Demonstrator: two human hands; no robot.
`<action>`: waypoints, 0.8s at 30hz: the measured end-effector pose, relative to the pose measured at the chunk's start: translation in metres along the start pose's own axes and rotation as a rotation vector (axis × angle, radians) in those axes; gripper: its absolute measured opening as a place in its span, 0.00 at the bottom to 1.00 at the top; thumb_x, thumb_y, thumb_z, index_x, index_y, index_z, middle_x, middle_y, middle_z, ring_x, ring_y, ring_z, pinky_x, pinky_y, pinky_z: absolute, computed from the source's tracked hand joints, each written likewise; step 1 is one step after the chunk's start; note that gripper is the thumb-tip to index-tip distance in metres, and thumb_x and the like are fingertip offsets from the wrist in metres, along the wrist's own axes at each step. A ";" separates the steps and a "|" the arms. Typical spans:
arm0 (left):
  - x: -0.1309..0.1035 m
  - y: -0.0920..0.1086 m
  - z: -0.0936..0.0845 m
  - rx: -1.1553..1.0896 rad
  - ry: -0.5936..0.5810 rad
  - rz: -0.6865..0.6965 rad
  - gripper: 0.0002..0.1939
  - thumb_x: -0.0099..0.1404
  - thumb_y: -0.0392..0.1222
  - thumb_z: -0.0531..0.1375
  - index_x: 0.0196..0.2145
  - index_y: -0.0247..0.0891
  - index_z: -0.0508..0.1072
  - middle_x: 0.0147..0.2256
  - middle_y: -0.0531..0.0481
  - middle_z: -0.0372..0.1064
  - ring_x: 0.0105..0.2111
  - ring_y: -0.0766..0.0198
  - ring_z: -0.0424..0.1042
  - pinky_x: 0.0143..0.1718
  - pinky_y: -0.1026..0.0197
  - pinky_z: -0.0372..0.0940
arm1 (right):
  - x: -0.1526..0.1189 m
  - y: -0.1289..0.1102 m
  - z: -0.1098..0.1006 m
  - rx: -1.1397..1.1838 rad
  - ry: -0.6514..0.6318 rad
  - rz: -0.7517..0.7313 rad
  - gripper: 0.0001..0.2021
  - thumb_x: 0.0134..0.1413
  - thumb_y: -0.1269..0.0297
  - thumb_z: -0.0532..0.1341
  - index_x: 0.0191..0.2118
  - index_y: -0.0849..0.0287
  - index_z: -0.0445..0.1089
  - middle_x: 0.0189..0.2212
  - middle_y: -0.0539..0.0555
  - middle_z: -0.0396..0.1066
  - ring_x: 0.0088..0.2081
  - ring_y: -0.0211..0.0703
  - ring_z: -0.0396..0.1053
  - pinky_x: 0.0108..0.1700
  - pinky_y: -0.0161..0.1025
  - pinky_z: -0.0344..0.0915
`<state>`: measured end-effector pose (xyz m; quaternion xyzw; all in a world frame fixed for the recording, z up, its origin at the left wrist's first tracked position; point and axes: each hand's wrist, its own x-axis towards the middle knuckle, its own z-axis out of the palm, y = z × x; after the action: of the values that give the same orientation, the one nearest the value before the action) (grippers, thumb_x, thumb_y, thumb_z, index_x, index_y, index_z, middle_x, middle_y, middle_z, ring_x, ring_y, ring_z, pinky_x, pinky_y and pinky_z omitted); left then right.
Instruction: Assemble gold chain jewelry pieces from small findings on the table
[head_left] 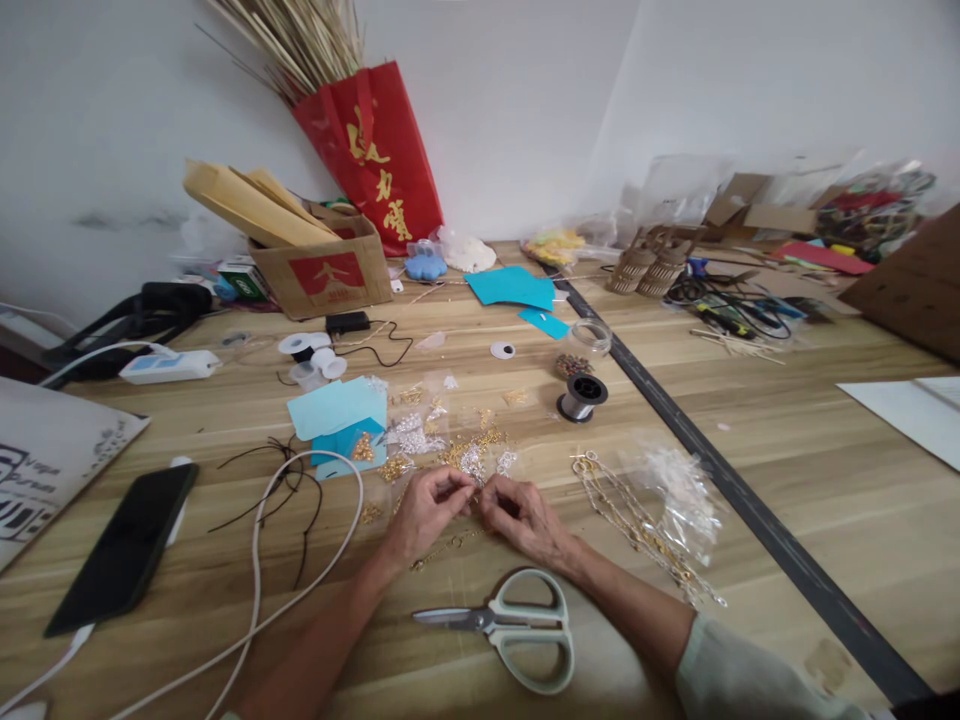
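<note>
My left hand [433, 510] and my right hand [523, 515] meet low over the table, fingertips almost touching. Both are closed in a pinch; what sits between the fingers is too small to make out. Just beyond them lie loose gold beads [480, 442] and silver beads [472, 462]. A short gold chain [450, 545] lies under and beside my left hand. Pale-handled scissors [510, 622] rest in front of my wrists, blades pointing left. Right of my right hand are gold and silver chains [630, 515] and a clear plastic bag [679, 500].
A wire spool [582, 398] and a glass jar of beads [574, 362] stand beyond the hands. On the left lie a white cable [358, 500], a phone [124, 548] and blue cards [337, 408]. A cardboard box [322, 275] and a red bag [375, 150] stand behind.
</note>
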<state>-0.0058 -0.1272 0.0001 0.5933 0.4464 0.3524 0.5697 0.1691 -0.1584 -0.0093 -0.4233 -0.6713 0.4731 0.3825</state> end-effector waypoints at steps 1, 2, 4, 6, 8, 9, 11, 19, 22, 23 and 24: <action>0.000 0.000 0.000 -0.003 0.001 0.006 0.07 0.55 0.41 0.62 0.28 0.33 0.74 0.22 0.50 0.71 0.22 0.67 0.69 0.26 0.66 0.64 | 0.000 0.000 0.000 0.001 -0.001 0.002 0.08 0.57 0.65 0.55 0.27 0.61 0.63 0.21 0.46 0.60 0.23 0.32 0.55 0.26 0.30 0.52; 0.000 0.000 0.000 -0.003 0.002 0.010 0.07 0.55 0.40 0.62 0.28 0.33 0.74 0.22 0.50 0.72 0.22 0.67 0.69 0.26 0.66 0.65 | 0.000 -0.001 0.000 0.000 -0.003 0.005 0.09 0.57 0.65 0.55 0.27 0.61 0.63 0.21 0.46 0.60 0.23 0.31 0.54 0.25 0.30 0.52; 0.000 0.000 0.001 0.006 0.003 0.012 0.06 0.56 0.40 0.62 0.28 0.33 0.74 0.22 0.50 0.72 0.22 0.67 0.69 0.26 0.66 0.65 | 0.000 -0.001 0.000 -0.007 -0.009 0.012 0.08 0.57 0.65 0.55 0.28 0.61 0.63 0.21 0.46 0.60 0.23 0.31 0.54 0.25 0.30 0.52; 0.000 -0.001 0.001 0.015 0.008 0.009 0.06 0.56 0.39 0.62 0.29 0.33 0.74 0.23 0.50 0.72 0.22 0.67 0.69 0.26 0.66 0.65 | 0.000 -0.001 0.000 -0.024 -0.009 0.020 0.08 0.57 0.66 0.55 0.27 0.61 0.63 0.21 0.46 0.60 0.23 0.31 0.54 0.25 0.30 0.51; 0.000 -0.002 0.000 0.018 0.010 0.011 0.06 0.56 0.39 0.62 0.29 0.33 0.74 0.23 0.50 0.72 0.23 0.67 0.69 0.27 0.66 0.65 | 0.000 -0.001 0.000 -0.036 -0.010 0.025 0.08 0.56 0.67 0.55 0.27 0.61 0.63 0.21 0.46 0.60 0.23 0.32 0.55 0.25 0.30 0.51; 0.000 -0.003 0.000 0.017 0.011 0.014 0.06 0.56 0.39 0.62 0.29 0.33 0.74 0.23 0.50 0.72 0.23 0.67 0.69 0.27 0.66 0.65 | 0.000 -0.001 -0.001 -0.037 -0.012 0.025 0.08 0.56 0.67 0.55 0.27 0.61 0.63 0.21 0.46 0.60 0.23 0.32 0.55 0.25 0.30 0.51; 0.000 -0.004 0.000 0.016 0.012 0.014 0.06 0.57 0.39 0.62 0.29 0.33 0.74 0.23 0.50 0.72 0.23 0.67 0.69 0.27 0.66 0.65 | 0.000 -0.001 -0.001 -0.031 -0.016 0.022 0.07 0.55 0.68 0.55 0.27 0.61 0.63 0.21 0.46 0.60 0.23 0.32 0.55 0.26 0.30 0.51; 0.001 -0.004 -0.001 0.025 0.036 0.003 0.07 0.56 0.40 0.63 0.29 0.33 0.75 0.22 0.50 0.72 0.23 0.66 0.69 0.27 0.66 0.65 | 0.000 -0.001 -0.001 -0.032 -0.025 0.016 0.06 0.53 0.70 0.55 0.26 0.61 0.63 0.20 0.45 0.59 0.23 0.31 0.54 0.25 0.29 0.51; 0.001 -0.003 -0.001 0.020 0.045 0.003 0.07 0.55 0.41 0.63 0.28 0.33 0.75 0.22 0.50 0.72 0.22 0.67 0.69 0.26 0.66 0.65 | 0.000 -0.001 -0.001 -0.046 -0.021 0.011 0.06 0.52 0.71 0.55 0.26 0.61 0.63 0.20 0.45 0.59 0.23 0.32 0.54 0.25 0.29 0.51; 0.001 -0.003 -0.001 0.018 0.045 0.003 0.07 0.55 0.41 0.63 0.28 0.33 0.75 0.22 0.50 0.72 0.22 0.67 0.69 0.26 0.66 0.65 | 0.000 -0.001 -0.001 -0.048 -0.021 0.011 0.06 0.52 0.71 0.55 0.26 0.61 0.63 0.20 0.46 0.59 0.23 0.32 0.54 0.25 0.29 0.51; 0.001 -0.002 -0.001 0.018 0.046 0.003 0.07 0.55 0.41 0.63 0.28 0.33 0.75 0.22 0.50 0.72 0.22 0.67 0.69 0.26 0.66 0.65 | 0.000 -0.001 -0.001 -0.048 -0.021 0.011 0.06 0.52 0.70 0.55 0.26 0.61 0.63 0.20 0.46 0.59 0.23 0.32 0.54 0.25 0.29 0.51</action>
<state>-0.0064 -0.1260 -0.0023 0.5907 0.4615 0.3631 0.5534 0.1694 -0.1585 -0.0080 -0.4310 -0.6841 0.4632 0.3628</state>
